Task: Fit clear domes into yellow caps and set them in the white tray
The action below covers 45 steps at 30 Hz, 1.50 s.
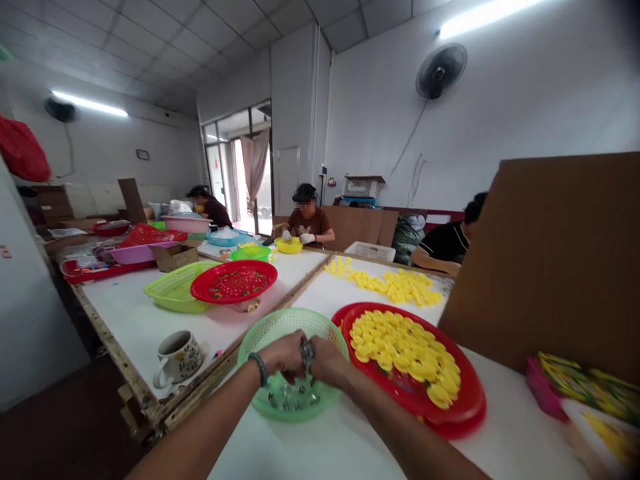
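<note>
Both of my hands are together over a light green perforated basket (260,400). My left hand (285,352), with a dark braided band at the wrist, is closed with its fingers curled down. My right hand (327,360) is closed too and meets it. Between them show small shiny grey and clear pieces (307,352), too blurred to name. More such pieces (295,398) lie in the bottom of the basket. Right of the basket, a red tray (470,400) holds many round yellow plastic pieces (405,347).
A patterned mug (183,357) stands at the left. Beyond are a red tray (200,285) and a lime green basket (170,288). Loose yellow pieces (400,285) lie farther back. A cardboard sheet (550,267) rises at the right. Several people sit around the tables, one with gloved hands (306,238).
</note>
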Tool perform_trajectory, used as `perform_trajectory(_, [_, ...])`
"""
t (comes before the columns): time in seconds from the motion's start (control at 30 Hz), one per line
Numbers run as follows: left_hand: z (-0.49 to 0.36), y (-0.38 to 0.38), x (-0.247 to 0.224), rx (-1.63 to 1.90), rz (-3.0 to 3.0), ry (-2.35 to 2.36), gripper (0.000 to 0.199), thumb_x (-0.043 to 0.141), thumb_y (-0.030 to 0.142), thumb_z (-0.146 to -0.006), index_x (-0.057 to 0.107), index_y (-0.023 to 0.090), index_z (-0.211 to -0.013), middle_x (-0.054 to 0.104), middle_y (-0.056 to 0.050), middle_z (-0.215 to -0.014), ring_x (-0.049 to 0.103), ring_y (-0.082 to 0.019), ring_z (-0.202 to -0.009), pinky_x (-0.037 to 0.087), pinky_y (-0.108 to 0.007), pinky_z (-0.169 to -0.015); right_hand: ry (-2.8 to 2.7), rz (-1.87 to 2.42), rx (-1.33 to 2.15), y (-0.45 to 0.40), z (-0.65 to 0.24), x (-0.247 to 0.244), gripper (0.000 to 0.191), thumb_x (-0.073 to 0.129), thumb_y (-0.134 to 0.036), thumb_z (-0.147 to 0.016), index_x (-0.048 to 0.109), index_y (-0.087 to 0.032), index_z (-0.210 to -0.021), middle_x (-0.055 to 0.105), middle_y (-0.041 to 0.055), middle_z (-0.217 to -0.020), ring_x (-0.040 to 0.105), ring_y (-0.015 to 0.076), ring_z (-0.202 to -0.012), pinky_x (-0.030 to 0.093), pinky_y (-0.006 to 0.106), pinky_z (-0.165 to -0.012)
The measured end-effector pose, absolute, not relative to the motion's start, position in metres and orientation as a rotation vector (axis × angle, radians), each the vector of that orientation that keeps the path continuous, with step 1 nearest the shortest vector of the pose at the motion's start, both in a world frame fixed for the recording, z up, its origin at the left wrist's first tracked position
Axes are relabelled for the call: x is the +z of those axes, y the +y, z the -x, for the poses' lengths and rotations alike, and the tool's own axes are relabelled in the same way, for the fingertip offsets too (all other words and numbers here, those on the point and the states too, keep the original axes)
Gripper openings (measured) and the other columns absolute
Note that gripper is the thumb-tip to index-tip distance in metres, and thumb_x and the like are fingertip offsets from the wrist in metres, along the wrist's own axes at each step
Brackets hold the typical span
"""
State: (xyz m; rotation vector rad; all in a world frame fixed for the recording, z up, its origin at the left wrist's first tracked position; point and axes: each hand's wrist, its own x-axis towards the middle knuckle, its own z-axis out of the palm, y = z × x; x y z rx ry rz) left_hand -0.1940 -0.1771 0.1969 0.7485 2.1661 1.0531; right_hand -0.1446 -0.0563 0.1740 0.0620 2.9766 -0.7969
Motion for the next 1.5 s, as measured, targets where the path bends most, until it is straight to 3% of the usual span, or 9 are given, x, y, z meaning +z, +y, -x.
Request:
perform_trajectory(0.2, [0.126, -0.145, 0.215, 1.005, -0.918, 2.126, 0.046, 0.065, 0.010, -0.054, 0.046, 0.018, -0.095, 0.060, -0.002, -0.082, 0.060, -0.020, -0.069, 0.049, -0.028, -0.051, 2.986, -0.430, -0.901, -0.028, 0.052, 0.194, 0.033, 0.061, -0.024, -0.069, 0.054, -0.016, -0.099, 0.064, 0.0063, -0.091, 0.060, 0.0192, -0.078, 0.041, 0.023, -0.058])
perform_trajectory(0.3, [0.079, -0.118, 0.195, 0.837, -1.063, 2.124, 0.049, 0.065, 0.012, -0.056, 0.045, 0.015, -0.101, 0.064, -0.007, -0.084, 0.061, -0.019, -0.064, 0.047, -0.025, -0.049, 3.008, -0.561, -0.858, -0.011, -0.012, 0.178, 0.030, 0.060, -0.021, -0.068, 0.052, -0.016, -0.096, 0.062, 0.0057, -0.091, 0.058, 0.0171, -0.075, 0.038, 0.022, -0.057])
perform_trajectory(0.4, [0.026, -0.096, 0.160, 0.612, -1.208, 2.067, 0.051, 0.064, 0.016, -0.059, 0.042, 0.016, -0.106, 0.065, -0.006, -0.078, 0.061, -0.019, -0.058, 0.045, -0.026, -0.050, 3.006, -0.680, -0.775, -0.001, -0.080, 0.143, 0.027, 0.055, -0.015, -0.069, 0.052, -0.014, -0.095, 0.062, 0.0080, -0.090, 0.058, 0.0182, -0.076, 0.040, 0.025, -0.061])
perform_trajectory(0.6, [-0.031, -0.081, 0.092, 0.481, -1.523, 1.979, 0.050, 0.061, 0.021, -0.063, 0.045, 0.020, -0.110, 0.062, -0.009, -0.098, 0.062, -0.024, -0.087, 0.045, -0.030, -0.070, 2.966, -0.710, -0.933, 0.009, -0.168, 0.076, 0.051, 0.052, -0.005, -0.064, 0.047, -0.011, -0.115, 0.059, 0.0130, -0.108, 0.056, 0.0217, -0.100, 0.043, 0.032, -0.086])
perform_trajectory(0.8, [-0.027, -0.091, 0.088, 0.470, -1.618, 1.891, 0.051, 0.059, 0.018, -0.061, 0.054, 0.019, -0.112, 0.059, -0.009, -0.111, 0.055, -0.024, -0.103, 0.041, -0.033, -0.089, 2.945, -0.555, -1.082, 0.023, -0.192, 0.072, 0.064, 0.057, -0.012, -0.068, 0.042, -0.012, -0.130, 0.052, 0.0144, -0.128, 0.047, 0.0252, -0.119, 0.036, 0.039, -0.101])
perform_trajectory(1.0, [-0.018, -0.099, 0.099, 0.491, -1.537, 1.811, 0.064, 0.058, 0.016, -0.061, 0.050, 0.020, -0.125, 0.058, -0.006, -0.123, 0.051, -0.024, -0.111, 0.037, -0.034, -0.096, 2.901, -0.619, -1.365, 0.051, -0.197, 0.073, 0.033, 0.055, -0.019, -0.078, 0.061, -0.021, -0.111, 0.065, 0.0055, -0.112, 0.058, 0.0202, -0.105, 0.044, 0.033, -0.089])
perform_trajectory(1.2, [-0.007, -0.075, 0.100, 0.774, -1.279, 1.904, 0.043, 0.057, 0.025, -0.072, 0.059, 0.020, -0.114, 0.065, -0.006, -0.108, 0.059, -0.021, -0.094, 0.046, -0.033, -0.084, 2.740, -1.001, -1.837, 0.062, -0.183, 0.071, 0.012, 0.061, -0.025, -0.077, 0.060, -0.019, -0.087, 0.067, 0.0001, -0.073, 0.060, 0.0136, -0.069, 0.043, 0.025, -0.065])
perform_trajectory(1.33, [-0.014, -0.044, 0.091, 1.101, -1.141, 1.730, 0.035, 0.056, 0.031, -0.077, 0.062, 0.018, -0.109, 0.066, -0.006, -0.101, 0.060, -0.017, -0.085, 0.047, -0.030, -0.079, 2.357, -0.993, -2.342, 0.061, -0.174, 0.076, 0.017, 0.057, -0.035, -0.081, 0.057, -0.017, -0.079, 0.066, 0.0015, -0.067, 0.054, 0.0116, -0.061, 0.038, 0.023, -0.058])
perform_trajectory(1.5, [-0.027, -0.020, 0.077, 1.301, -0.995, 1.516, 0.020, 0.064, 0.032, -0.073, 0.065, 0.016, -0.085, 0.066, -0.003, -0.080, 0.058, -0.015, -0.076, 0.045, -0.026, -0.072, 1.965, -0.980, -2.707, 0.066, -0.172, 0.076, 0.027, 0.057, -0.042, -0.081, 0.053, -0.016, -0.072, 0.059, 0.0007, -0.060, 0.050, 0.0104, -0.056, 0.037, 0.023, -0.056])
